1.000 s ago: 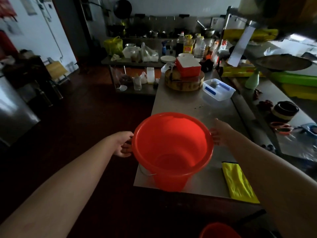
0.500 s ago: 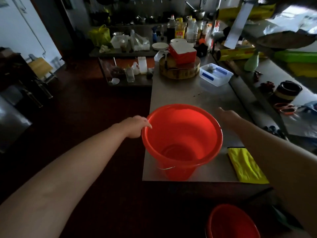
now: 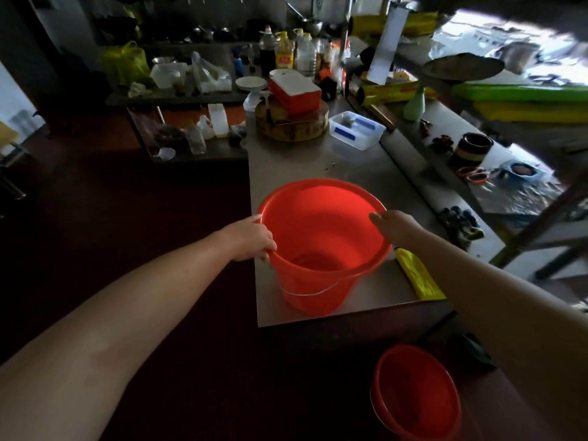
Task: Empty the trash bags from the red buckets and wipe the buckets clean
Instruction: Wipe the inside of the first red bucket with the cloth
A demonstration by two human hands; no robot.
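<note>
Bucket (image 3: 321, 246): on the near end of the steel counter (image 3: 375, 173), upright, no bag inside, interior looks bare and dry.
My left hand (image 3: 251, 238): fingers curled over the bucket's left rim, gripping it.
My right hand (image 3: 396, 227): resting at the right rim; whether it grips, I cannot tell.
Yellow cloth (image 3: 418, 275): just right of the bucket, untouched.
Second bucket (image 3: 416, 393): on the floor below the counter, also bagless.
Progress: bags seem out; wiping looks undone.
</note>
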